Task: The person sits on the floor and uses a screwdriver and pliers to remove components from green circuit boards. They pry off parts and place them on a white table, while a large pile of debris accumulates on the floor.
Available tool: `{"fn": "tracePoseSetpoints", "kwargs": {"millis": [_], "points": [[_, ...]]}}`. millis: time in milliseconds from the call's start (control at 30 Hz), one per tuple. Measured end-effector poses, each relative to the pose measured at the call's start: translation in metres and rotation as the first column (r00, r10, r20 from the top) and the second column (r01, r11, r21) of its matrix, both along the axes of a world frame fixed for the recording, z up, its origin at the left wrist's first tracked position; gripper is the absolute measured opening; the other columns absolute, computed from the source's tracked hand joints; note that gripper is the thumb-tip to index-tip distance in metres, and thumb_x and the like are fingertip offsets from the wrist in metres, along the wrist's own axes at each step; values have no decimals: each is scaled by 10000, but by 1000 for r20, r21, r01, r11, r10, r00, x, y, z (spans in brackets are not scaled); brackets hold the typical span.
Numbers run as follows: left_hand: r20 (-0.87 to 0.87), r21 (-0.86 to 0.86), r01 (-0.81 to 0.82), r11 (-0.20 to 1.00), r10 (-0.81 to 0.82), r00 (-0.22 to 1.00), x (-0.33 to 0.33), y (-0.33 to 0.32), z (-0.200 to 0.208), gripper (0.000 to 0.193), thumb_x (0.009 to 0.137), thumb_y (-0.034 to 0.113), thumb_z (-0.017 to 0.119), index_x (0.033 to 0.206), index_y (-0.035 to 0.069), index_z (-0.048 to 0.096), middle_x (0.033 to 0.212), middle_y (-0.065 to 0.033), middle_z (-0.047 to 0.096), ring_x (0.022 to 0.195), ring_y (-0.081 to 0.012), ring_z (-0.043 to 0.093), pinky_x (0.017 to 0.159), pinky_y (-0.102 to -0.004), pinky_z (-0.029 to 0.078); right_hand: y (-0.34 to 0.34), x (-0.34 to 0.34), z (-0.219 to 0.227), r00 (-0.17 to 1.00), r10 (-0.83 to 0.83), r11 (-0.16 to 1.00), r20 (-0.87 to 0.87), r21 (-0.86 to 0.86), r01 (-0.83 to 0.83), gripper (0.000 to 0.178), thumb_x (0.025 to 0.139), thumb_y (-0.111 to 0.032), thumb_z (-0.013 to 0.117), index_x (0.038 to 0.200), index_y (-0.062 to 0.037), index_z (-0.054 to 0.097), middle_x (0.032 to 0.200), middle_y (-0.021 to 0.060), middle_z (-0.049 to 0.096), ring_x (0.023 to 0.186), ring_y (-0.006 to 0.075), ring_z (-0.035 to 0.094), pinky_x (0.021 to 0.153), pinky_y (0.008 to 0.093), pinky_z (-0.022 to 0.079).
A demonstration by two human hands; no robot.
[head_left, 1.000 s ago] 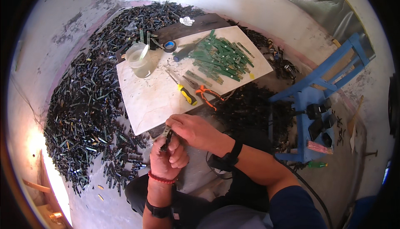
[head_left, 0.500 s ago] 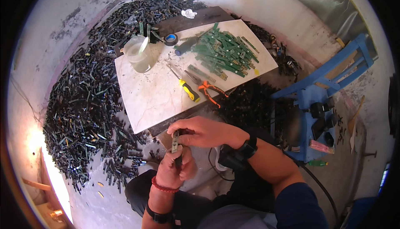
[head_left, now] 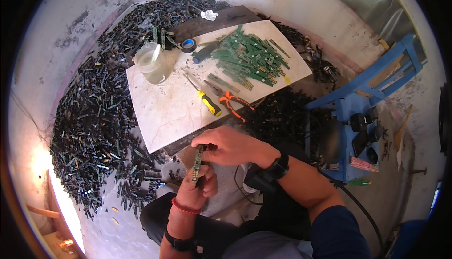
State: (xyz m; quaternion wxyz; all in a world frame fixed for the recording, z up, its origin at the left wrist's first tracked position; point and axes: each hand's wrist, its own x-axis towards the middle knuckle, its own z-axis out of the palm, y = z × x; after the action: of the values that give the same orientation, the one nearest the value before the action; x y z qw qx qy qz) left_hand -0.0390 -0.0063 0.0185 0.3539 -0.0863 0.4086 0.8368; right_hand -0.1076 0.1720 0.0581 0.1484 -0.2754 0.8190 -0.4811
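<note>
A narrow green circuit board strip (head_left: 197, 161) with a row of gold-coloured pads is held between my two hands, off the near side of the table. Its lower end is pinched by my left hand (head_left: 192, 194), fingers curled in. My right hand (head_left: 230, 147) reaches across from the right and grips the upper end between thumb and fingers. On the tabletop beyond lie orange-handled pliers (head_left: 234, 102) and a yellow-and-black screwdriver (head_left: 207, 102). Farther back is a heap of green circuit board strips (head_left: 254, 56).
A cloudy plastic jug (head_left: 151, 65) with a pale utensil stands at the white tabletop's (head_left: 160, 117) left. Beside it are a tape roll (head_left: 188, 45) and a dark cylinder (head_left: 205, 52). Dark scrap strips (head_left: 94, 132) cover the floor leftward. A blue chair (head_left: 358, 103) with items stands right.
The circuit board strip has turned in my fingers, and its green face with gold pads now shows more. My right hand has shifted slightly upward. The tabletop appears slightly farther left.
</note>
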Motion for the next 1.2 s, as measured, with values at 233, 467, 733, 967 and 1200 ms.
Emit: {"fn": "tracePoseSetpoints", "kwargs": {"millis": [233, 467, 733, 967, 1200], "points": [[-312, -299, 195, 934, -289, 905, 2, -2, -26, 384, 836, 405, 631, 770, 52, 496, 616, -32, 461, 526, -113, 442, 447, -240, 309, 16, 14, 7, 979, 78, 974, -187, 222, -35, 158, 779, -153, 618, 856, -16, 597, 778, 186, 599, 759, 387, 580, 648, 437, 457], [-329, -283, 211, 936, -301, 895, 27, -18, -76, 404, 827, 430, 665, 834, 66, 491, 676, -10, 456, 550, -110, 455, 435, -225, 310, 8, 39, -26, 943, 142, 942, -300, 332, -36, 181, 806, -213, 610, 773, -41, 564, 774, 145, 598, 802, 358, 590, 681, 450, 472], [13, -64, 142, 988, -142, 990, 86, -34, -71, 289, 887, 380, 616, 814, 121, 508, 651, 39, 414, 534, -83, 387, 439, -213, 276, -6, 75, -27, 906, 271, 960, -325, 156, -231, 201, 791, -219, 619, 756, -29, 565, 781, 143, 602, 772, 360, 589, 681, 436, 470], [8, 29, 242, 970, -243, 970, 147, -5, -52, 264, 899, 406, 578, 913, 149, 520, 665, 73, 412, 543, -54, 394, 434, -216, 279, 14, 140, -45, 910, 334, 917, -244, 309, -253, 197, 804, -206, 591, 745, -18, 578, 738, 174, 595, 724, 380, 586, 644, 454, 465], [-66, -370, 348, 862, -398, 915, 164, 17, -98, 443, 919, 498, 508, 808, 73, 571, 618, -1, 523, 469, -96, 437, 416, -250, 304, 38, 179, -86, 932, 311, 912, -187, 334, -237, 153, 839, -178, 550, 865, -28, 548, 849, 183, 585, 818, 389, 570, 686, 471, 457]]}}
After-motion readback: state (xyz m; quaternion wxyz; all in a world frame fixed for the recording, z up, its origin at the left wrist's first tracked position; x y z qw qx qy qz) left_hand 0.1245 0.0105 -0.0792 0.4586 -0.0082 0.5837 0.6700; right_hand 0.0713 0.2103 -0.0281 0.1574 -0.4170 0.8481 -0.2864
